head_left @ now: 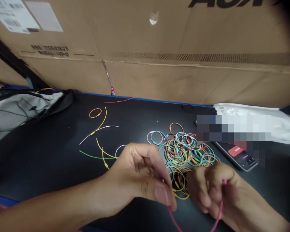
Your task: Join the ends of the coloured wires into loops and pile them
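Observation:
My left hand (145, 177) pinches one end of a pink wire cable (174, 219) between thumb and fingers. The fingers of my right hand (215, 187) are curled around its other end, near a small pink connector (224, 182). Between the hands the cable sags in a curve that runs out of the bottom of the view. Behind them lies a pile of closed, coloured wire cable loops (183, 148), partly hidden by my hands. To the left are several opened cables, including a green cable (94, 155) and a yellow cable (102, 120).
A large cardboard box (145, 77) stands along the back of the black table (50, 145). At left lies a grey and black bag (26, 109). On the right are a phone (244, 164) and a white plastic package (282, 125). One orange loop (95, 113) lies apart, back left.

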Tool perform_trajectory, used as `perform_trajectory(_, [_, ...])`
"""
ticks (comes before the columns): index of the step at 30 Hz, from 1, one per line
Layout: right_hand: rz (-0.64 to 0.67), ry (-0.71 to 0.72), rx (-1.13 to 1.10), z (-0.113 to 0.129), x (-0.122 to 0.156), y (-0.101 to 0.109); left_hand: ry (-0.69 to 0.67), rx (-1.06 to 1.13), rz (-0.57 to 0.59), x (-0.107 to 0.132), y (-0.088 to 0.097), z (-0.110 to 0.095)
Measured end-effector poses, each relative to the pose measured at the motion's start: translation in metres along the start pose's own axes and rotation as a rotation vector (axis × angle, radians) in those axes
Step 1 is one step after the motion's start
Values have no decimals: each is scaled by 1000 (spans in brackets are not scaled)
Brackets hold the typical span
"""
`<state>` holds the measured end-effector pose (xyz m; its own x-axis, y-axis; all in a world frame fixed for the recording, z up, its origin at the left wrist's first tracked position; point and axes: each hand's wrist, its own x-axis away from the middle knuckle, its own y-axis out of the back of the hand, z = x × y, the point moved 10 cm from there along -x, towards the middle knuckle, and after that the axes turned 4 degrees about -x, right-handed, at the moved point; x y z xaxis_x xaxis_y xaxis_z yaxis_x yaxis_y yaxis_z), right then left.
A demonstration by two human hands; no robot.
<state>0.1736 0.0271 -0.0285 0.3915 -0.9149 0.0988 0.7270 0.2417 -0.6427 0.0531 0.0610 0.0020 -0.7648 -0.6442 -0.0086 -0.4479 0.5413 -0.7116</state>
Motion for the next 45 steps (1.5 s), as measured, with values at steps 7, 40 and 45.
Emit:
perform_trajectory(7, [-90, -12, -241, -8, 6, -4, 170, 49, 55, 1, -12, 28])
perform_trajectory(40, [103, -221, 578, 0, 3, -5, 279, -308, -44, -6, 13, 35])
perform_trajectory(45, [76, -259, 670, -8, 6, -4, 307, -367, -35, -4, 16, 42])
